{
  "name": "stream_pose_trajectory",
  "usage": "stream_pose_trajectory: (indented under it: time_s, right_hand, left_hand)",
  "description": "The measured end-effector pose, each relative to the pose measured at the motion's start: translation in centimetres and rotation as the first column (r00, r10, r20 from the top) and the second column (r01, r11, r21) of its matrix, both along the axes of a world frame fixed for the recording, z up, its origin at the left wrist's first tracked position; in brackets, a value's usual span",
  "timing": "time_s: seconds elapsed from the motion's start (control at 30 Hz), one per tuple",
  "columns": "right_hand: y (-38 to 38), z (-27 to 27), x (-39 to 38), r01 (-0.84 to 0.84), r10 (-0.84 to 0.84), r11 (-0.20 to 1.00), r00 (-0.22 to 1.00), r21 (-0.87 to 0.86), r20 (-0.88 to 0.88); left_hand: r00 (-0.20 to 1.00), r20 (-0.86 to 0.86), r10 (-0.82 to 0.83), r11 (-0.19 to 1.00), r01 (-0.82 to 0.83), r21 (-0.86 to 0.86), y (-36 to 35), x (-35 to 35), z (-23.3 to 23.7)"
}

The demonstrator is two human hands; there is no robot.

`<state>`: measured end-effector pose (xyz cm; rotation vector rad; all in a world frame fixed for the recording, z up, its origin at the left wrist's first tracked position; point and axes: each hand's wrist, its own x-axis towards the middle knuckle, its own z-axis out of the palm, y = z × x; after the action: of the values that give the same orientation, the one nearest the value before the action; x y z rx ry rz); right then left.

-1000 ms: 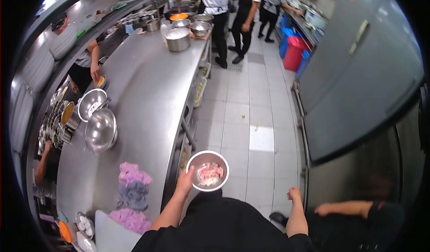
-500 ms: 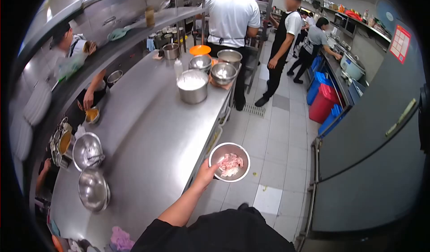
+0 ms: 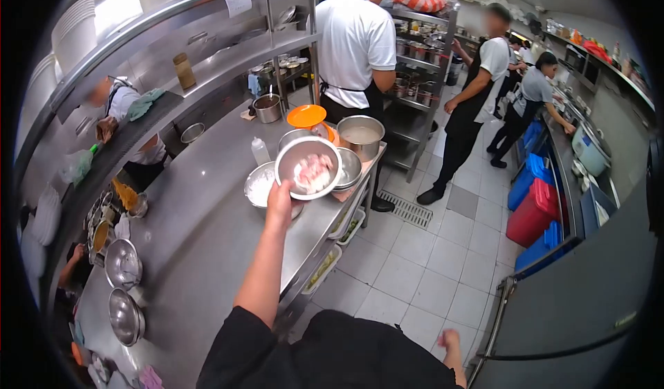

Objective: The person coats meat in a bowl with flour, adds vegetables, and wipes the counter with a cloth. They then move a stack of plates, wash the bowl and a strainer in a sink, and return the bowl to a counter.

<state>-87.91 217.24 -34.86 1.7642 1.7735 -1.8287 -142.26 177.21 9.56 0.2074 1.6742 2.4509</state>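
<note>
Whereas it hung beside the long silver steel worktop (image 3: pixel 214 230) earlier, the round silver metal bowl (image 3: pixel 304 147) of pink meat (image 3: pixel 313 172) now appears above that worktop, the left hand (image 3: pixel 279 202) gripping its rim, the right hand (image 3: pixel 449 338) too blurred to judge.

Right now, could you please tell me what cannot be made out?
In the head view:
Left hand: fingers beneath the metal bowl, hidden by it.
Metal pot: part of its rim, hidden by the bowl.
Right hand: finger positions, lost to blur.
Pink cloth: remainder cut off by the lower edge.
</note>
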Motion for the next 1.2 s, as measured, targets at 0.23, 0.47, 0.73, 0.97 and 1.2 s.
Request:
stream_pose_trajectory:
  time_s: [0.23,0.47,0.73,0.97,1.2]
  right_hand:
    - [10.2,13.4,-25.1,-0.081,0.146,0.971,0.945,0.225,-0.291]
    - [1.5,21.8,-43.9,-0.532,0.570,0.820,0.727,0.211,-0.384]
    - [-17.4,41.7,-67.7,-0.531,0.915,-0.011,-0.347,0.848,-0.205]
    - [-33.2,34.7,-78.4,-0.073,0.303,-0.920,-0.756,0.386,0.580]
    - [-35.4,28.9,-79.4,0.305,-0.018,-0.894,-0.757,0.329,0.653]
  left_hand:
    - [0.976,-0.029,0.215,0.968,-0.209,0.140,0.5,-4.2,0.7]
    - [0.809,0.275,0.519,0.822,-0.561,0.097,-6.2,-0.6,-7.7]
    - [0.508,0.342,0.791,0.556,-0.830,-0.053,-6.9,8.4,-13.9]
    - [0.256,0.300,0.919,0.278,-0.960,-0.031,-0.1,12.1,-15.9]
    - [0.032,0.263,0.964,0.018,-0.998,0.056,6.4,11.2,-13.3]
